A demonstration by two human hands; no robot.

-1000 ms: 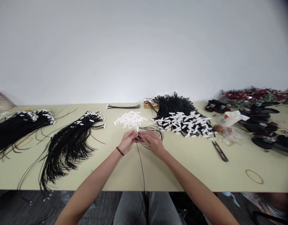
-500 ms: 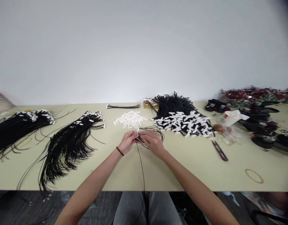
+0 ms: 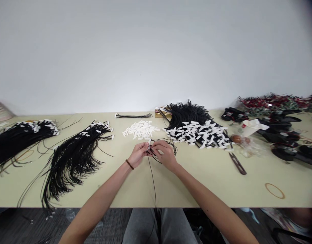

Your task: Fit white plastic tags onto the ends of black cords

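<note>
Between the thumb and fingers of my left hand (image 3: 138, 155) is a small white connector housing (image 3: 149, 143), tilted upward. Close against its right side, my right hand (image 3: 164, 154) pinches at the thin black wires (image 3: 156, 156) that meet the connector; its fingertips partly hide the wire ends. More of these wires loop out behind my right hand. One long black wire (image 3: 153, 183) runs down from the connector over the table edge to my lap. Just beyond my hands lies a heap of loose white connectors (image 3: 140, 129).
Wired connectors are piled at the right (image 3: 199, 134); black wire bundles (image 3: 74, 162) spread at the left. Thread snips (image 3: 237, 164) and a rubber band (image 3: 274, 190) lie on the right. A paper cup (image 3: 250, 127) stands near black devices (image 3: 285, 150). A wall closes off the back.
My right fingers have shifted slightly at the wires beside the connector. My left hand keeps its place, and the things on the table lie as before.
</note>
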